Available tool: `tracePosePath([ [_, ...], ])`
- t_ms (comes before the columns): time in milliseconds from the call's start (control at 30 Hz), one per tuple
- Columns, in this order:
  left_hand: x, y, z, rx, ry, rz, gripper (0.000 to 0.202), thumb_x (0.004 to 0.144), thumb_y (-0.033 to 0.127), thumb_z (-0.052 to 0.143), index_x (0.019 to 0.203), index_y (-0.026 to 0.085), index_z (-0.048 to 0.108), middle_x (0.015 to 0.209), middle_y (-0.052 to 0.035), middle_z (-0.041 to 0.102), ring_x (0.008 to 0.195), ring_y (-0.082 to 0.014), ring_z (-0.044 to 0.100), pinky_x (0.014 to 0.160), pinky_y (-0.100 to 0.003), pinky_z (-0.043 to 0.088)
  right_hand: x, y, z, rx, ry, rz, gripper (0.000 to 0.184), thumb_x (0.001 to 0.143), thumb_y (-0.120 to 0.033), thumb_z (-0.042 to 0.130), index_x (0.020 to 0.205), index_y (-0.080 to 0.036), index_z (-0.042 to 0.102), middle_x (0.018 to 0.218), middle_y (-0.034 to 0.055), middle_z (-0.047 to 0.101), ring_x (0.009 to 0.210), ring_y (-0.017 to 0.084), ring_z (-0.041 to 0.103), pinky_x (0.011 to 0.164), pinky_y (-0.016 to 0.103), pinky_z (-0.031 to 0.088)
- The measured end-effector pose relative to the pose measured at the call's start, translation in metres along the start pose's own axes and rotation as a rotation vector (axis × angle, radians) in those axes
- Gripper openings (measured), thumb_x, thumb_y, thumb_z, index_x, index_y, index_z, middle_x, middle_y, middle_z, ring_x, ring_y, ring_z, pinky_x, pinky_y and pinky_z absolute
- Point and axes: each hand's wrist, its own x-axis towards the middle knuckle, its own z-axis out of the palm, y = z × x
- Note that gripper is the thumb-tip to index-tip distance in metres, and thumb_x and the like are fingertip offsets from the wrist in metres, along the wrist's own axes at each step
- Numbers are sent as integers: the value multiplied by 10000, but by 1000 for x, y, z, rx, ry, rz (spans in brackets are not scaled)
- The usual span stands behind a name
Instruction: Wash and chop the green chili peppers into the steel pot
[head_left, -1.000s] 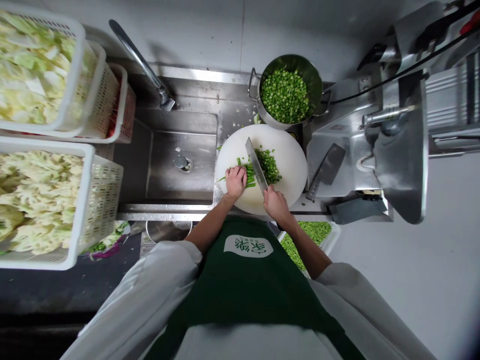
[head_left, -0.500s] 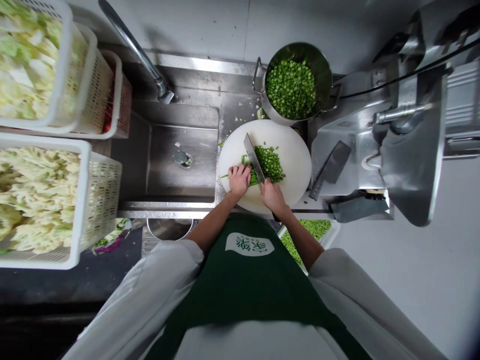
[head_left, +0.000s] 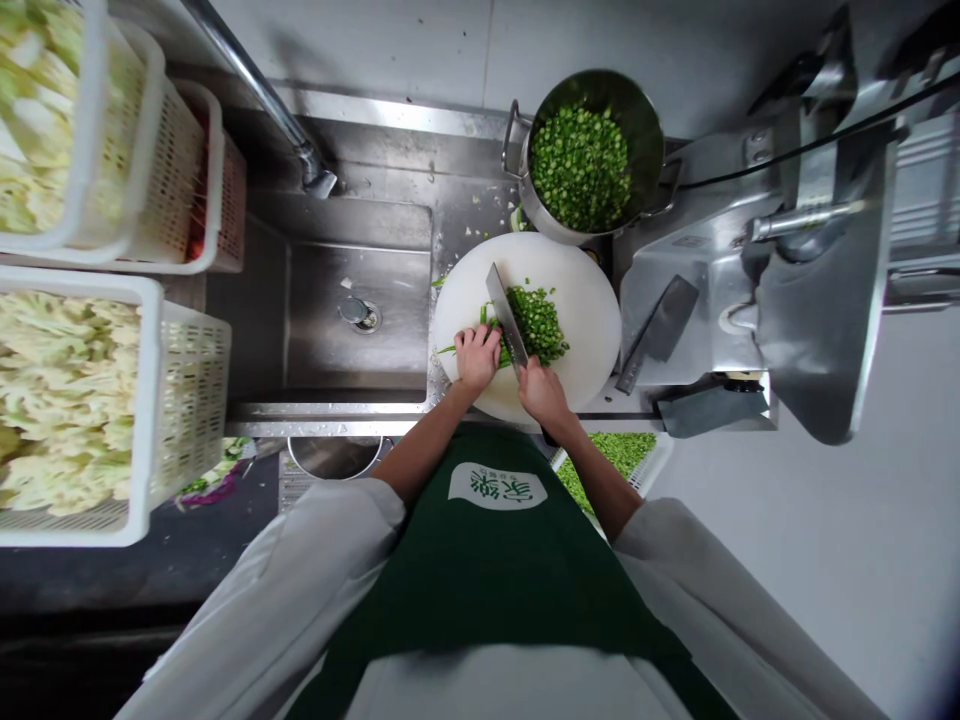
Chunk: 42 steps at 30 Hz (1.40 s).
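Note:
My left hand [head_left: 478, 360] presses down on a bunch of slender green vegetables [head_left: 448, 349] at the left part of a round white cutting board [head_left: 589, 310], its fingers curled over them. My right hand [head_left: 544, 392] is closed round the handle of a kitchen knife [head_left: 504, 312]. The blade stands slantwise just right of my left fingers, between the uncut lengths and a heap of small chopped green pieces [head_left: 538, 325]. The blade's lower edge is hidden among the greens.
A metal pot [head_left: 555, 222] of chopped greens stands behind the board. A cleaver [head_left: 658, 330] lies right, beside a large steel machine [head_left: 821, 300]. Left are a sink [head_left: 352, 350], a faucet [head_left: 319, 180] and white baskets of cauliflower [head_left: 150, 400] and cabbage [head_left: 90, 130]. Another basket [head_left: 656, 465] sits below.
The view has shifted slightly, so the baskets and sink sit a little further left. My hands and the knife keep nearly the same place on the board.

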Motion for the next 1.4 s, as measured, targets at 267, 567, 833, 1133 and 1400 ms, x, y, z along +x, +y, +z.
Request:
tracePosePath([
  [267,2,-3,3,-3,-8,-4,366,1001,314,398,1265,260,646,1247,-143,626,1121,-358,503,962,-548,339,-11,-2,11,12,-41,13,303,1058,-256,308,1217,-104,515,1097,197,707,1030,277,683,871,317,459],
  [567,13,12,-32,-31,74,-66,329,1035,386,373,1145,234,643,1197,-136,640,1152,-338,504,1031,-533,323,20,25,17,84,48,-43,327,1067,-320,338,1176,-118,571,1115,168,717,1040,262,672,855,292,448],
  [833,93,-17,-53,147,-204,-224,141,816,325,720,829,185,711,863,-144,710,974,-341,618,940,-499,424,15,34,24,103,67,-21,337,1067,-337,341,1190,-121,569,1106,159,719,1060,272,665,866,298,439],
  [1133,29,-19,-62,-32,-132,190,207,915,322,610,1055,234,732,1206,-115,666,1171,-295,586,1046,-472,361,8,20,22,122,48,-9,303,1064,-295,334,1208,-132,545,1107,177,710,1053,283,676,883,319,457],
  [1400,-8,-18,-19,-96,55,105,315,1041,377,423,1169,219,663,1266,-117,642,1238,-234,550,1098,-425,304,1,-4,21,59,31,4,308,1071,-268,291,1242,-136,510,1138,183,701,1057,270,682,904,318,466],
])
